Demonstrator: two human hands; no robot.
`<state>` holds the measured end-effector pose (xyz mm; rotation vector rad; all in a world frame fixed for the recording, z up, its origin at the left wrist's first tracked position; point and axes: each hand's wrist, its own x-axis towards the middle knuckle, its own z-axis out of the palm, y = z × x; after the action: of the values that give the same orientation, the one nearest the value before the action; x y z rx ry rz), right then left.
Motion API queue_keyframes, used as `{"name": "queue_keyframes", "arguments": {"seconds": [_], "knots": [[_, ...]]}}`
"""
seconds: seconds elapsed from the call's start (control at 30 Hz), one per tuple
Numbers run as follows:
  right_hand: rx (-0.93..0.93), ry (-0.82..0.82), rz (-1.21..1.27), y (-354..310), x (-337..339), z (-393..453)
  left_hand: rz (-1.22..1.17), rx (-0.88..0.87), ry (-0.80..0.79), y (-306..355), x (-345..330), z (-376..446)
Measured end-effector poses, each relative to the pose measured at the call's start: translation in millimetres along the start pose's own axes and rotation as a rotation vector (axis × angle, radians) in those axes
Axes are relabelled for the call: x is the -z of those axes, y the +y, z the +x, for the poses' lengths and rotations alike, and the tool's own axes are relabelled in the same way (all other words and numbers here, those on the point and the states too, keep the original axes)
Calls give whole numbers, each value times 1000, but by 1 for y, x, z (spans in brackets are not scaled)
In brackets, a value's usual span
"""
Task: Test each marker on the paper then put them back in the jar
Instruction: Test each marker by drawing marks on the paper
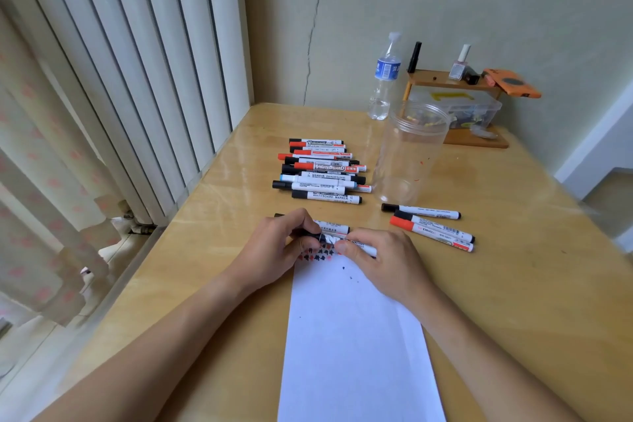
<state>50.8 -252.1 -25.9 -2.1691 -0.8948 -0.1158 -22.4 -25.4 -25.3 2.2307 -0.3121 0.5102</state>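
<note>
White vertical radiator [137, 79] at far left beside the wooden counter [219, 250]. Left hand [281, 247] at the top edge of the paper [352, 336], fingers curled around the black cap end of a marker [330, 237]. Right hand [380, 257] just beside it, fingertips pinching the white barrel of the same marker, which lies roughly level over a row of small red and black test marks; a second marker lies just behind the hands. Pile of markers [322, 171] farther back, centre. Right of the pile: clear jar [407, 154], upright, no markers inside. Three markers [431, 228] lie in front of the jar, right of the hands. Water bottle [383, 79] and wooden shelf [452, 82] against the wall.
</note>
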Motion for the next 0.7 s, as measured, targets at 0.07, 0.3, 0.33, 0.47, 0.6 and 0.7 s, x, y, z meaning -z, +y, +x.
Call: {"name": "queue_keyframes", "arguments": {"seconds": [0.07, 0.3, 0.33, 0.47, 0.6, 0.7], "knots": [[-17, -30, 31, -2, 4, 1, 22, -31, 4, 4, -2, -1], [-48, -48, -15, -1, 59, -8, 139, -96, -36, 24, -10, 10], [-62, 3, -24, 1, 73, -14, 158, -89, -13, 32, -13, 15], [-181, 244, -102, 23, 134, -48, 169, -123, -80, 75, -52, 40], [-381, 439, -175, 59, 184, -98, 162, -196, -342, 129, -139, 59], [-518, 570, -235, 90, 216, -140, 140, -197, -474, 175, -212, 69]]}}
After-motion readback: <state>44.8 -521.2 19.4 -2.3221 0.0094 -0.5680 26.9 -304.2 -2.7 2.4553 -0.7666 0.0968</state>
